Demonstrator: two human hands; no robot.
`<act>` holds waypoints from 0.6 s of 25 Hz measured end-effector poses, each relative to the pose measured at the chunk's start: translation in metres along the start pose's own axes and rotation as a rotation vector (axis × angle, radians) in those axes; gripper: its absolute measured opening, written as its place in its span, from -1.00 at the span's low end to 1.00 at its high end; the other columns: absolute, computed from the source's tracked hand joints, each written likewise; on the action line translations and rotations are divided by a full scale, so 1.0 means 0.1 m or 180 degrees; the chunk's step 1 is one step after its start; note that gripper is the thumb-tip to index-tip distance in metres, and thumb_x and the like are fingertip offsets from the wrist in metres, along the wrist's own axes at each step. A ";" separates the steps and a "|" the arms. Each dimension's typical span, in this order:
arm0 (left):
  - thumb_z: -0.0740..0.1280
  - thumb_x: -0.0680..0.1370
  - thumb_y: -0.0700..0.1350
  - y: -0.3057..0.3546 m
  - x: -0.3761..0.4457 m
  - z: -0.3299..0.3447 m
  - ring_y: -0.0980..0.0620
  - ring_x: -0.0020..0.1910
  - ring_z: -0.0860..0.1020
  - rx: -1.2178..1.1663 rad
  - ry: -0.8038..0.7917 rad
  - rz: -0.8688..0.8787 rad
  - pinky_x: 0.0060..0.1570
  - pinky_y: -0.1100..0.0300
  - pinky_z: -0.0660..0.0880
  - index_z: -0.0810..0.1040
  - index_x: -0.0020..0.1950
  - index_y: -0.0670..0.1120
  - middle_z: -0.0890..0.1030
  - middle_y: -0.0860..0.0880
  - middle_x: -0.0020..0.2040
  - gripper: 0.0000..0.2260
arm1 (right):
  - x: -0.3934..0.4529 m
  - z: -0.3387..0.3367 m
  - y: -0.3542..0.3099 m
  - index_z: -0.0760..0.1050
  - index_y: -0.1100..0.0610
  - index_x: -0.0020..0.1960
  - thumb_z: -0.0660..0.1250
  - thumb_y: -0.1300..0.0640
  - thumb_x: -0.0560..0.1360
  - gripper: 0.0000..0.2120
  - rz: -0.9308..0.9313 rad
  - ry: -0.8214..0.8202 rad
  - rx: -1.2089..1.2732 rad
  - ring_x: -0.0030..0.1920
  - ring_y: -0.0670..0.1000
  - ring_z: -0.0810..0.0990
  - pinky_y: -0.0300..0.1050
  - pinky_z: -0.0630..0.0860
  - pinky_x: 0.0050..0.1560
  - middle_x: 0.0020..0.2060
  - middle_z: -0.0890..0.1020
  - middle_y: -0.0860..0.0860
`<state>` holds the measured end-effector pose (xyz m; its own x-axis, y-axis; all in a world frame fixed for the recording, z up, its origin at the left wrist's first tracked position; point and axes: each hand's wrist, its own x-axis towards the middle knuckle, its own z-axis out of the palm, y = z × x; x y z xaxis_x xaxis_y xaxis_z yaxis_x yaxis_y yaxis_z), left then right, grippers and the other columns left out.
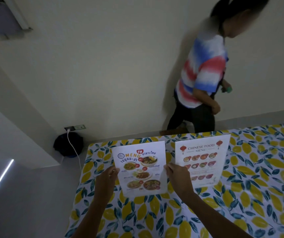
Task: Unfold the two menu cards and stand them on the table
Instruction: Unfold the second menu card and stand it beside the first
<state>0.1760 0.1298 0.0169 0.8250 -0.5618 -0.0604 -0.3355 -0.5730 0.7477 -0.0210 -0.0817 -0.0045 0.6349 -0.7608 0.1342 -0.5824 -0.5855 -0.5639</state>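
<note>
Thai menu card [140, 168]: upright on lemon-print counter [240, 203], left hand [107, 177] and right hand [177, 176] with fingers closed on its side edges. Chinese food menu card [202, 158]: standing just beside it, right, untouched. Another person [201, 74] beyond counter.

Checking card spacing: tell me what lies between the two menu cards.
Head view: the right hand, gripping the Thai menu card by its edge, fills the lower gap before the Chinese menu card; above, tablecloth.
</note>
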 end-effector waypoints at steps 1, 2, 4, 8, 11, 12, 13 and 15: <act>0.19 0.55 0.21 -0.01 0.00 0.02 0.04 -0.18 0.68 0.0030 0.0012 -0.0028 -0.17 -0.08 0.61 0.60 -0.10 0.02 0.69 0.04 -0.18 -0.68 | -0.01 0.00 0.00 0.52 0.12 -0.25 0.27 0.06 0.58 -0.74 -0.0012 0.0014 0.0003 -0.53 -0.22 0.27 -0.42 0.11 -0.47 -0.44 0.60 0.03; 0.21 0.56 0.18 0.00 -0.02 0.03 0.03 -0.16 0.68 0.0071 0.0042 -0.0062 -0.16 -0.07 0.60 0.59 -0.09 0.04 0.69 0.04 -0.16 -0.72 | -0.01 -0.01 -0.01 0.51 0.12 -0.26 0.27 0.06 0.58 -0.74 -0.0024 0.0013 0.0015 -0.54 -0.24 0.26 -0.42 0.11 -0.47 -0.45 0.59 0.03; 0.26 0.61 0.05 0.05 -0.05 0.05 -0.02 -0.14 0.67 0.0173 0.0097 -0.0099 -0.15 -0.01 0.56 0.60 -0.04 0.00 0.69 0.00 -0.11 -0.82 | -0.02 -0.02 -0.03 0.48 0.12 -0.28 0.26 0.07 0.58 -0.73 -0.0052 -0.0017 0.0045 -0.54 -0.24 0.26 -0.40 0.12 -0.48 -0.47 0.54 0.02; 0.31 0.61 -0.13 0.10 -0.14 0.05 -0.14 0.04 0.64 0.0282 0.0072 -0.0264 -0.05 0.09 0.50 0.52 0.31 -0.18 0.67 -0.16 0.14 -0.72 | -0.08 -0.07 -0.06 0.42 0.11 -0.30 0.21 0.06 0.61 -0.68 -0.0077 -0.0107 -0.0079 -0.48 -0.07 0.36 -0.21 0.27 -0.42 -0.46 0.50 0.03; 0.33 0.60 -0.12 0.14 -0.24 -0.03 -0.15 0.11 0.63 0.0142 -0.0114 -0.0281 -0.07 0.13 0.45 0.46 0.36 -0.17 0.65 -0.15 0.20 -0.66 | -0.11 -0.15 -0.10 0.46 0.13 -0.27 0.15 0.03 0.62 -0.66 -0.0019 -0.0246 -0.0224 -0.41 0.02 0.45 -0.13 0.37 -0.36 -0.37 0.61 0.12; 0.34 0.60 -0.11 0.18 -0.27 -0.04 -0.13 0.10 0.62 0.0054 -0.0169 -0.0298 -0.07 0.14 0.43 0.45 0.34 -0.17 0.64 -0.14 0.21 -0.66 | -0.12 -0.20 -0.12 0.48 0.15 -0.24 0.13 0.01 0.61 -0.65 -0.0012 -0.0310 -0.0280 -0.38 0.05 0.51 -0.10 0.42 -0.36 -0.35 0.62 0.13; 0.34 0.59 -0.10 0.20 -0.30 -0.06 -0.11 0.08 0.61 -0.0051 -0.0222 -0.0291 -0.06 0.14 0.42 0.45 0.33 -0.17 0.63 -0.14 0.22 -0.66 | -0.12 -0.25 -0.14 0.50 0.16 -0.22 0.11 -0.01 0.61 -0.64 -0.0042 -0.0345 -0.0346 -0.35 0.08 0.56 -0.07 0.48 -0.35 -0.33 0.63 0.13; 0.36 0.57 -0.08 0.26 -0.40 -0.10 -0.09 0.12 0.57 -0.0041 -0.0292 -0.0115 0.00 0.12 0.42 0.44 0.32 -0.16 0.59 -0.14 0.23 -0.65 | -0.19 -0.41 -0.21 0.51 0.15 -0.15 0.08 -0.05 0.61 -0.64 -0.0165 -0.0346 -0.0536 -0.26 0.12 0.62 -0.01 0.58 -0.27 -0.28 0.64 0.11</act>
<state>0.1389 0.1436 0.0451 0.7912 -0.5936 -0.1472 -0.3000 -0.5864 0.7524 -0.0420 -0.0664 0.0381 0.7120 -0.6991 0.0657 -0.6184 -0.6686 -0.4130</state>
